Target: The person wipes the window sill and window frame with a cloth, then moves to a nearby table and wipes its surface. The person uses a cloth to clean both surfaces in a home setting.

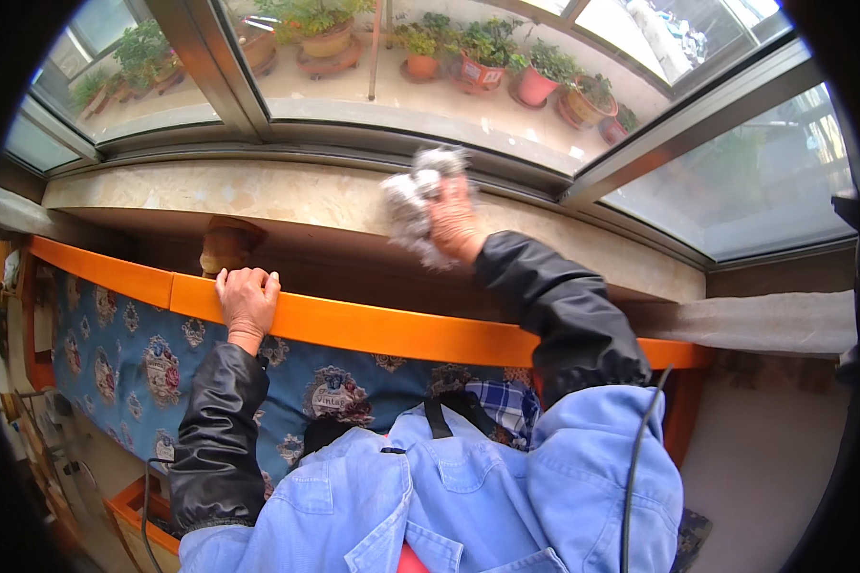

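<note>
My right hand (455, 218) grips a grey-and-white fluffy cloth or duster (412, 204), blurred, over the stone window sill (294, 193) close to the lower track of the window frame (337, 137). Part of the cloth hangs past the sill's front edge. My left hand (247, 301) rests with its fingers curled over the orange wooden rail (401, 328) of a sofa or bench back. Black sleeve covers reach over both forearms.
Potted plants (481, 61) stand behind the glass. Below the sill, a brownish object (231, 243) is beyond the rail. Blue patterned upholstery (208, 372) lies on my side of it. A pale pipe or rolled cloth (767, 322) is at right.
</note>
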`<action>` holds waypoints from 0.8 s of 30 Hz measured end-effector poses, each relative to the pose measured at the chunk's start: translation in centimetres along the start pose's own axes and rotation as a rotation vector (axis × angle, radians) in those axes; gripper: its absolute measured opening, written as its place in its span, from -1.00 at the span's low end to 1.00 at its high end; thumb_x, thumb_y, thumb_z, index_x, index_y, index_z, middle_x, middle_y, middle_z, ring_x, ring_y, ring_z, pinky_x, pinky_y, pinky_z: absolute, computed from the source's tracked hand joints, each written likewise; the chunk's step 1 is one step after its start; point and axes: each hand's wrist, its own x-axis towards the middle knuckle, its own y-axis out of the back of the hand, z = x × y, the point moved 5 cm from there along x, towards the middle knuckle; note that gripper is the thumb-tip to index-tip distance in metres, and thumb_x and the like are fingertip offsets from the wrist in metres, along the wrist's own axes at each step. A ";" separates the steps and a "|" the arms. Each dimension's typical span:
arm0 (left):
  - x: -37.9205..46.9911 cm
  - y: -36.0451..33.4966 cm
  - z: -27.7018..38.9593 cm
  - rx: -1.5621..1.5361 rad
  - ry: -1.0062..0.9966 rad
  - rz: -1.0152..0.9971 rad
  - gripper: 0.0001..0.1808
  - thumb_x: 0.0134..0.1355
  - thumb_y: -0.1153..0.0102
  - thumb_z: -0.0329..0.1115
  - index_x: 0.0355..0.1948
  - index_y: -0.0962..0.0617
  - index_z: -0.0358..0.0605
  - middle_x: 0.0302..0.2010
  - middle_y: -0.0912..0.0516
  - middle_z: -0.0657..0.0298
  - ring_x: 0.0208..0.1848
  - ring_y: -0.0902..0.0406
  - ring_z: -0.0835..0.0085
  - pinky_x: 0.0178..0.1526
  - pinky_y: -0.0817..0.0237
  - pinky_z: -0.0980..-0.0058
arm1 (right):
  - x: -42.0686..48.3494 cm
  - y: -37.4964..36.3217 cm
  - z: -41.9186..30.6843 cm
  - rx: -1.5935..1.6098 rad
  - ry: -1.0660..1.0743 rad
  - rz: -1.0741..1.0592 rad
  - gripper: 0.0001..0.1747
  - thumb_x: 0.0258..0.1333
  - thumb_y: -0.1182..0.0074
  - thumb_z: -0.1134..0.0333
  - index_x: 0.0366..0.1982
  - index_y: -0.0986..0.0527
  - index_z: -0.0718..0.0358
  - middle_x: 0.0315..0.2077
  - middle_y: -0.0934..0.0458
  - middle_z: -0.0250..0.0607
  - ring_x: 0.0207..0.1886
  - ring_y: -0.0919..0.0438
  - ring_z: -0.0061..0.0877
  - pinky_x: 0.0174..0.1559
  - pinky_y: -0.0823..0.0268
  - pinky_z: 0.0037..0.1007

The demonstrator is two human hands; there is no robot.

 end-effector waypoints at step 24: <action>-0.4 0.2 -0.4 -0.031 0.032 0.083 -0.69 0.33 -0.20 -0.12 -0.46 -0.66 -0.10 -0.33 -0.66 0.13 -0.09 -0.57 0.14 0.41 -0.08 -0.10 | 4.5 18.0 10.9 -0.536 0.339 0.878 -0.41 0.17 -0.15 0.09 0.22 -0.53 0.11 0.15 -0.50 -0.21 0.45 -0.25 -0.03 0.53 0.03 0.12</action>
